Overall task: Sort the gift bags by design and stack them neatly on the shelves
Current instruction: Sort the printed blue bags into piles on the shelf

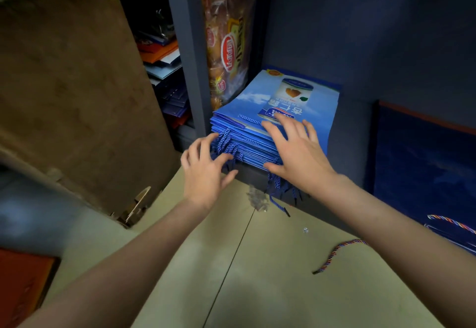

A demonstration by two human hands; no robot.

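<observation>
Looking down through the head camera, I see the stack of blue gift bags (273, 121) lying flat on the bottom shelf (257, 173), tucked into the corner beside the grey upright (185, 51), which I judge keeps the pile square. My right hand (296, 152) lies spread wide on the top bag, fingers straight and pressing down, thumb hooked over the front edge; I read that as steadying the pile. My left hand (206, 168) is at the front left corner, fingers loosely fanned among the blue rope handles (226, 144), touching them but gripping nothing that I can make out, likely tucking them in.

The bags look like glossy coated paper, thin and crisp-edged, printed with sky and a can. Their handles are twisted cord, some dangling over the shelf lip. A striped cord (337, 253) lies loose on the pale floor (257, 276). A packet of bread (226, 44) stands upright behind the stack. Worn brown cardboard (72, 82) leans at left, and darker bags (425, 168) sit at right.
</observation>
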